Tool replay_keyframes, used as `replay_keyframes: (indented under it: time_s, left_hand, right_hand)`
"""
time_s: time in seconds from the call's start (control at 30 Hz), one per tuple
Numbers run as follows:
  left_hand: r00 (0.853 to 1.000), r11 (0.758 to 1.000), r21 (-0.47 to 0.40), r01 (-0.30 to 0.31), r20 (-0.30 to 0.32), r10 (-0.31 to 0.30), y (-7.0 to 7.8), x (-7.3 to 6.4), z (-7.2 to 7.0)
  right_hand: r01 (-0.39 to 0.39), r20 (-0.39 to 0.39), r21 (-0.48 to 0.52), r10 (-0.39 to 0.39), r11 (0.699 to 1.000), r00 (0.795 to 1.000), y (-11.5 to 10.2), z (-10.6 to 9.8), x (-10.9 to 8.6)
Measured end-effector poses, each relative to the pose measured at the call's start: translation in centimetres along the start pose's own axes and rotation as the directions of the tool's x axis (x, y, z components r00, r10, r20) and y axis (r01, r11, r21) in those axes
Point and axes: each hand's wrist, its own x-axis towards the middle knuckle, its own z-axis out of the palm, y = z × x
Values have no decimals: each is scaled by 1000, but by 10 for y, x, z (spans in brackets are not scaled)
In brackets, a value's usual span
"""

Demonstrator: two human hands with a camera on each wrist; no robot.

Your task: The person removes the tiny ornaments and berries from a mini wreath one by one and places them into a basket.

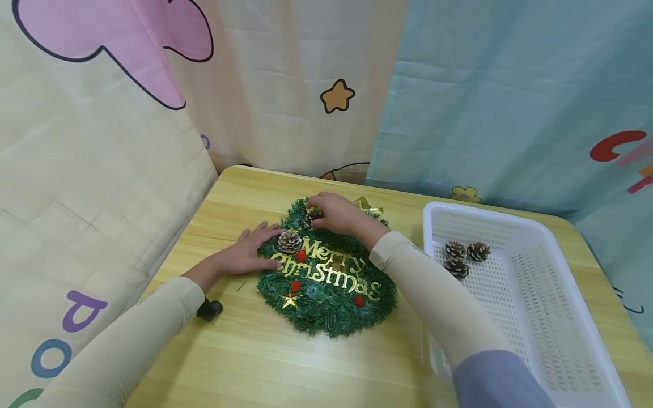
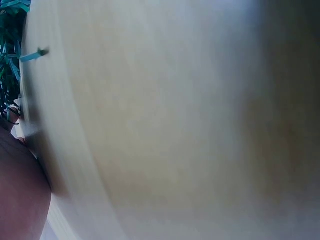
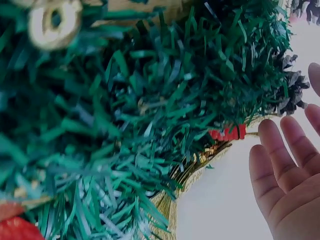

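While the wreath on the tabletop is touched at left by the spread left hand, its upper cone is flanked by the nearer right hand, whose grip cannot be told.

On the green tinsel wreath there is gold lettering in two lines: "Merry" stands above and "Christmas" below. The left curtain carries coloured characters: a purple letter, which may be p or d, a blue ring like the letter o, and a green fragment, cut by the edge. On the blue curtain at right, a red curved character resembles C; the pink and orange pieces beside it I cannot read.
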Motion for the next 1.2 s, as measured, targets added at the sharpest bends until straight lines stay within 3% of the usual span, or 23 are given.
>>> replay_keyframes:
  time_s: [0.1, 0.63, 1.2]
  left_hand:
    - [1000, 1000, -7, -14, -1, 14, 2, 2, 1]
    - [1000, 1000, -16, -5, -3, 5, 0, 0, 1]
    - [1000, 1000, -1, -4, -4, 4, 1, 1, 1]
  right_hand:
    - [-23, 3, -8, 23, 1000, 1000, 1, 2, -1]
    - [5, -21, -17, -5, 1000, 1000, -4, 4, -2]
    - [74, -60, 18, -72, 997, 996, -3, -2, -8]
